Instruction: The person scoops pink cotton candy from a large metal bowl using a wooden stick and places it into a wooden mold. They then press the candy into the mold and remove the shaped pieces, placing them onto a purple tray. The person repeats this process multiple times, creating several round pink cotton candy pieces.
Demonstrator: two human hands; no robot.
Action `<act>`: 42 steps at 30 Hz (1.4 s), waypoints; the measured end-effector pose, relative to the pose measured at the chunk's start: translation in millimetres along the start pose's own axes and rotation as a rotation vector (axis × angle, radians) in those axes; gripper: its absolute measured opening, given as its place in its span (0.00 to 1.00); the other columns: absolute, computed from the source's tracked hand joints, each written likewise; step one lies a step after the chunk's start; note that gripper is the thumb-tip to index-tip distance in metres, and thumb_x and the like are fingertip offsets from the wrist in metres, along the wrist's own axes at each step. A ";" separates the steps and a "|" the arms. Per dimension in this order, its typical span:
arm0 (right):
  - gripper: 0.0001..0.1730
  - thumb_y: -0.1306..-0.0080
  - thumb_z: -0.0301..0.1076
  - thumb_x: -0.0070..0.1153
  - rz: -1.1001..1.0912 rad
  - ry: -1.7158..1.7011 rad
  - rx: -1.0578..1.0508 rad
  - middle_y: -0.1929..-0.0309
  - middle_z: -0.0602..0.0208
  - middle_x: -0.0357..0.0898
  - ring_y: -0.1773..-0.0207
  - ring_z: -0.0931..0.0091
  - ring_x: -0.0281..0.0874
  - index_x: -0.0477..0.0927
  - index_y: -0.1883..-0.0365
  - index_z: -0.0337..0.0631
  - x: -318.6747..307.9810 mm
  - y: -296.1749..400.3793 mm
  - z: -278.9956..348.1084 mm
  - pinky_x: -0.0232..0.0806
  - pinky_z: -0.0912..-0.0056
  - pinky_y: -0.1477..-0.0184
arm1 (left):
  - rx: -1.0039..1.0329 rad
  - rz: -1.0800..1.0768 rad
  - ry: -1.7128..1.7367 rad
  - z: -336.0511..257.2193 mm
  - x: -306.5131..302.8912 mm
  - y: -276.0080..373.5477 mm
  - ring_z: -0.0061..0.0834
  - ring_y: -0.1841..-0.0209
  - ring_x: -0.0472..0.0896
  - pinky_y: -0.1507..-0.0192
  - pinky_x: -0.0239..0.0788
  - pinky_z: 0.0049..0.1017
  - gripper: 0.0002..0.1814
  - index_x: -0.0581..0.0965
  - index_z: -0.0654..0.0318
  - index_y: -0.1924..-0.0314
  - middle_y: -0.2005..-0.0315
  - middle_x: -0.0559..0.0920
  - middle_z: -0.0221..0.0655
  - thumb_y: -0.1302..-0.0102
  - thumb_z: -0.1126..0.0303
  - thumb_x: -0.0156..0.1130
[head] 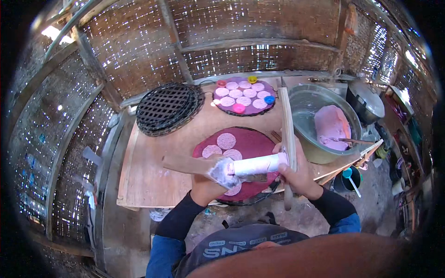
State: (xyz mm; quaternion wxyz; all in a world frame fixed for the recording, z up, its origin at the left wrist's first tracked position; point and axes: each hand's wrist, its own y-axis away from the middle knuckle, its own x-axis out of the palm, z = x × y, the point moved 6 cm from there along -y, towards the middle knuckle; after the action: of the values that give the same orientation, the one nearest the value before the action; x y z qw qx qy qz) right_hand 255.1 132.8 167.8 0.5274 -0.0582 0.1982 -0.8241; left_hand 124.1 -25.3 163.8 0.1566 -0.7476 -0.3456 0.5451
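Between my hands is a wooden hand press with a white cylinder (259, 164). My left hand (208, 186) grips its left part, a wooden piece with a pale, dough-smeared end. At the right, my right hand (299, 173) is closed around the long upright wooden bar (288, 121) where it meets the cylinder. Below the press lies a round tray with a dark red sheet (250, 139). Several pink lacy dough discs (226, 140) rest on its left side, partly hidden by the press and my left hand.
Black woven trays (168, 109) are stacked at the back left. Behind stands a tray of pink discs (235, 93) with small coloured rings. At the right, a large basin (302, 104) holds a pink dough lump (332, 125) and a stick; a lidded pot (365, 100) stands beyond.
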 end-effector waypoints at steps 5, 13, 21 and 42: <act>0.51 0.50 0.43 0.63 0.170 0.491 -0.245 0.46 0.50 0.63 0.44 0.62 0.65 0.48 0.35 0.31 29.1 -8.8 34.1 0.57 0.60 0.41 | -0.011 0.004 0.062 9.8 -13.8 16.3 0.38 0.72 0.78 0.70 0.68 0.36 0.16 0.80 0.55 0.69 0.75 0.79 0.35 0.60 0.59 0.69; 0.50 0.48 0.44 0.63 0.354 0.541 -0.227 0.45 0.42 0.62 0.43 0.52 0.64 0.49 0.36 0.30 46.8 -20.5 20.5 0.58 0.57 0.42 | -0.138 0.217 0.172 11.5 17.1 20.8 0.43 0.71 0.79 0.70 0.70 0.38 0.18 0.80 0.56 0.68 0.74 0.80 0.39 0.61 0.59 0.69; 0.47 0.47 0.43 0.63 0.315 0.346 -0.121 0.48 0.50 0.65 0.46 0.60 0.67 0.51 0.36 0.32 47.4 -18.5 -48.9 0.60 0.60 0.44 | -0.404 0.420 0.301 48.8 77.4 40.1 0.39 0.65 0.81 0.63 0.71 0.32 0.21 0.80 0.56 0.63 0.69 0.81 0.39 0.61 0.62 0.71; 0.17 0.41 0.40 0.55 -0.011 -0.213 0.448 0.61 0.71 0.74 0.59 0.78 0.72 0.76 0.58 0.38 -70.6 -106.4 -300.8 0.63 0.75 0.54 | -0.879 0.108 -0.203 81.9 89.7 189.5 0.52 0.40 0.54 0.40 0.41 0.47 0.36 0.61 0.72 0.41 0.44 0.60 0.53 0.40 0.49 0.53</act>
State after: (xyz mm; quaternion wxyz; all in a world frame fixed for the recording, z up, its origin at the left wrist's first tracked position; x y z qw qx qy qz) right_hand 104.2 314.5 -58.0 0.5404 -0.0275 -0.0465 -0.8397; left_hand 129.0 -110.2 -44.5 -0.2386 -0.7029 -0.5184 0.4245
